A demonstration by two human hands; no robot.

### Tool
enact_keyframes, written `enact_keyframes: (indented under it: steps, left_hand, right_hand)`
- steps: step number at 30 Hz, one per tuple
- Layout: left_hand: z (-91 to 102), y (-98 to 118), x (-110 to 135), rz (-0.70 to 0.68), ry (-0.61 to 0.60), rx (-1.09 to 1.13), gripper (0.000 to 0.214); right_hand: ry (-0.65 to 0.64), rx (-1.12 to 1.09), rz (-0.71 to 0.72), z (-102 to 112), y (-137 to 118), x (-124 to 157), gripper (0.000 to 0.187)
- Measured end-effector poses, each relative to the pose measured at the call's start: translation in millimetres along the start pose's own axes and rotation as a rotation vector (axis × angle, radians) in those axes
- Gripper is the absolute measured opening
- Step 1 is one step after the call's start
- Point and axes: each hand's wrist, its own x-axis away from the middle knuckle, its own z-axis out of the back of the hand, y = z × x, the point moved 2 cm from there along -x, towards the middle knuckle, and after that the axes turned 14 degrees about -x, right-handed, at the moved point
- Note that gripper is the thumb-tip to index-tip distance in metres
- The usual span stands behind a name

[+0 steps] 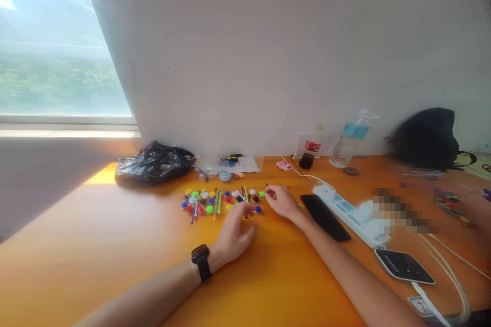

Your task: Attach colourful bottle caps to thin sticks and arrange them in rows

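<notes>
Small round plastic pieces in several colours (209, 209) lie in rows on the wooden table, with thin coloured sticks (219, 203) across and between them. My left hand (233, 232), with a black watch (201, 260) on its wrist, rests at the near right side of these rows. Its fingers bend over the pieces and its thumb stands apart; a white stick (241, 196) lies by the fingertips. At the right end of the rows, my right hand (283, 201) is closed in a pinch beside a green piece (262, 193). A small dark blue tip shows at its fingers; what they hold is unclear.
A black plastic bag (155, 163) and a paper sheet (245, 164) lie behind the rows. Rightward are a black phone-like slab (325, 217), a white power strip (349, 214), a device with a screen (404, 265), a water bottle (345, 145) and a black backpack (425, 138).
</notes>
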Motion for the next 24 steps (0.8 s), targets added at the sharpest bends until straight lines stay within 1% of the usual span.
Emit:
enact_keyframes:
  steps: [3, 7, 10, 13, 16, 20, 24]
  left_hand:
    - [0.0, 0.0, 0.1, -0.001, -0.004, 0.004, 0.030]
    - [-0.2, -0.5, 0.1, -0.014, -0.023, 0.002, 0.031]
    - [-1.2, -2.0, 0.6, -0.020, -0.031, -0.002, 0.034]
    - [-2.7, -3.4, 1.3, -0.028, -0.032, -0.007, 0.038]
    - [-3.9, -4.0, 1.7, -0.042, -0.035, -0.011, 0.040]
    - [-4.7, -3.4, 1.6, -0.058, -0.046, -0.001, 0.036]
    - [-4.9, -2.3, 1.8, -0.068, -0.058, -0.001, 0.032]
  right_hand:
    - [-0.066, 0.068, 0.007, -3.2, 1.0, 2.2, 0.018]
    - [-0.097, 0.115, 0.056, -7.3, -1.1, 5.0, 0.022]
    - [-0.085, 0.129, 0.063, -7.2, -3.1, 5.5, 0.025]
    - [-0.047, 0.166, 0.042, -2.8, -5.9, 4.5, 0.021]
    - [-0.004, 0.229, 0.017, 6.4, -5.8, 2.6, 0.018]
    - [0.026, 0.342, -0.037, 21.8, 8.7, 0.2, 0.015]
    - [-0.027, 0.388, -0.056, 32.0, 31.3, -2.5, 0.013]
